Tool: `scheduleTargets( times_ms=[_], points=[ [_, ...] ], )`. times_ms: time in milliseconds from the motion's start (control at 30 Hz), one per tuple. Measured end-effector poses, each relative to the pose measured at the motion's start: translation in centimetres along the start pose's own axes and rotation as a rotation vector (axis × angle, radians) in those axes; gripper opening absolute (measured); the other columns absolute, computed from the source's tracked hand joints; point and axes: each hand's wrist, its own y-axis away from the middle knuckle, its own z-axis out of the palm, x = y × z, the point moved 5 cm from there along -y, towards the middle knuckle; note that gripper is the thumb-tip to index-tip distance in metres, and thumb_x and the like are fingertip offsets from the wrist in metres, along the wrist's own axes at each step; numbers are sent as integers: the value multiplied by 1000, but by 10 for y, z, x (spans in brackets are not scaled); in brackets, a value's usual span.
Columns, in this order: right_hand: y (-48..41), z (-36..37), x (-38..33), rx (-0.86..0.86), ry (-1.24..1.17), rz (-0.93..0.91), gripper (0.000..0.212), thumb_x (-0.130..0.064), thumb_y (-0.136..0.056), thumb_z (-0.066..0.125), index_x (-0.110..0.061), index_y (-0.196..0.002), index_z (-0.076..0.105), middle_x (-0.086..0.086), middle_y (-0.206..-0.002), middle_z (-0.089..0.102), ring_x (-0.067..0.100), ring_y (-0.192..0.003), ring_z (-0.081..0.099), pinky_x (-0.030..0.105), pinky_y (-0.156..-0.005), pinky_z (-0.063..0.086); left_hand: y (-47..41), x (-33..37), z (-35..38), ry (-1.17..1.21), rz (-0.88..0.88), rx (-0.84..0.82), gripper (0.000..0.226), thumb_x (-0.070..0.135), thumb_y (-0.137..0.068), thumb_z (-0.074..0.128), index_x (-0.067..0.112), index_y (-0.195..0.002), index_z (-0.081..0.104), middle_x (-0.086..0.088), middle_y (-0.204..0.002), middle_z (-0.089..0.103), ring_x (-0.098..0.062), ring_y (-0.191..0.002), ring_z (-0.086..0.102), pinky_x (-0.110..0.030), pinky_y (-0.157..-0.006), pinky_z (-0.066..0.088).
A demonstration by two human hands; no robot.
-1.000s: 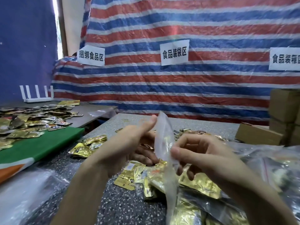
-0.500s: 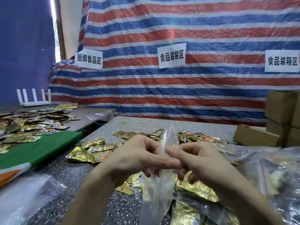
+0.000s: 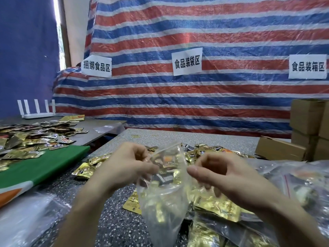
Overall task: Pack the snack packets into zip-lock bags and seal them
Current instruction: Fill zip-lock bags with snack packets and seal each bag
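I hold a clear zip-lock bag [image 3: 162,202] up above the speckled table [image 3: 114,227]. My left hand [image 3: 128,166] pinches the left side of its mouth and my right hand [image 3: 219,175] pinches the right side, so the mouth gapes between them. The bag looks empty; gold snack packets [image 3: 215,205] on the table show through it. More gold packets [image 3: 85,168] lie to the left of my hands and others [image 3: 210,150] behind the bag.
A green board [image 3: 44,166] and a heap of packets [image 3: 26,139] cover the left table, with a white router [image 3: 35,111] behind. Cardboard boxes [image 3: 309,129] stand at the right. Clear bags [image 3: 302,186] lie at the right, plastic sheeting [image 3: 26,216] at the lower left.
The bag was held edge-on and flat between my fingers. My hands have moved apart and lower, pulling its mouth open.
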Motion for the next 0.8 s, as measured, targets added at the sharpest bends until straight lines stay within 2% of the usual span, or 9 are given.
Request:
scheduleTargets(
  times_ms=[67,133,200,267,367,467,533,633,800],
  points=[
    [2,-6,-9,109,94,-176,41,-64,-69,75,-43,-103,67,-17,-105,68,-1,-94,64,29,-80,54,0,-2,9,5,-7,-106,24,-3,-77,79,6,-68,59,-11,-66,71,-27,-60,70,-27,-48,52],
    [10,1,-21,-19,166,-325,50,-58,-74,73,-56,-121,59,-28,-132,55,-6,-123,53,32,-96,48,0,0,15,-8,7,-194,15,-5,-78,77,2,-73,65,-18,-73,71,-30,-59,70,-27,-47,52],
    [15,9,-24,-157,216,-350,59,-52,-75,74,-57,-130,54,-33,-148,36,-8,-137,38,37,-109,37,2,2,18,-40,38,-313,13,-7,-80,74,-10,-89,64,-21,-79,73,-29,-59,71,-27,-48,53],
    [16,13,-23,-178,286,-350,58,-40,-75,71,-59,-128,54,-36,-153,21,-14,-142,24,37,-113,28,9,4,21,-50,58,-488,21,-5,-81,73,-16,-92,59,-18,-81,74,-24,-60,71,-26,-51,55],
    [15,16,-26,-132,337,-361,47,-20,-67,56,-46,-106,67,-39,-150,25,-13,-143,17,39,-114,25,16,6,20,-60,76,-569,21,2,-83,75,-5,-78,56,-13,-74,69,-16,-55,65,-21,-49,50],
    [16,16,-33,-82,372,-446,21,-11,-68,58,-26,-80,65,-29,-136,48,-2,-140,33,36,-112,32,12,6,11,-19,72,-403,23,9,-83,79,12,-70,60,-16,-74,69,-15,-50,56,-21,-44,44],
    [19,14,-39,-38,295,-523,16,-4,-65,60,-18,-69,63,-18,-127,59,8,-136,43,29,-108,35,7,3,0,31,33,-267,25,9,-82,78,12,-72,56,-20,-78,73,-16,-46,58,-22,-41,44],
    [23,13,-45,-37,192,-599,21,3,-58,57,-17,-63,62,-8,-117,66,17,-136,46,31,-106,37,1,-5,-11,37,23,-166,27,14,-74,84,9,-73,58,-20,-78,74,-17,-47,57,-21,-42,43],
    [15,16,-39,-72,179,-554,23,2,-63,53,-20,-67,56,-1,-92,69,18,-121,57,33,-96,43,-9,-13,-6,72,77,-249,24,23,-68,91,18,-77,69,-10,-82,73,-19,-58,65,-23,-46,48]
  ],
)
